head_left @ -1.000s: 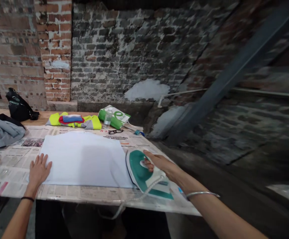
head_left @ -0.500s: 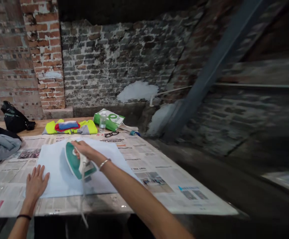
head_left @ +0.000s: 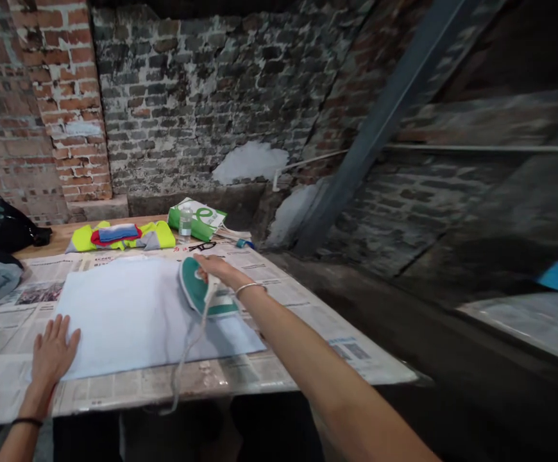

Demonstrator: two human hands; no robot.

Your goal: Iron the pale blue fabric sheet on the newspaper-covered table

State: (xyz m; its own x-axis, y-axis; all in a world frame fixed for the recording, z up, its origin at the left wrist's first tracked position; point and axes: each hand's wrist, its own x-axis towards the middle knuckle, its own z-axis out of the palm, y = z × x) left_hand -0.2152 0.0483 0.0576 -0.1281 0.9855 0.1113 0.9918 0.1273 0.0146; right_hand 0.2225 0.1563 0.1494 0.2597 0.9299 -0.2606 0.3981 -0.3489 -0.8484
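Though tilted, iron (head_left: 192, 283) under right fingers (head_left: 208, 262) (cord (head_left: 186, 359) dangling)

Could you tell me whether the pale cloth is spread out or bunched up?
Spread out: the pale cloth lies flat on the newspaper, with the left hand resting on its edge.

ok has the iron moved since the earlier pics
Yes: the green-and-white iron has moved left and away from the person, from the near right edge of the pale cloth onto it, closer to the black glasses.
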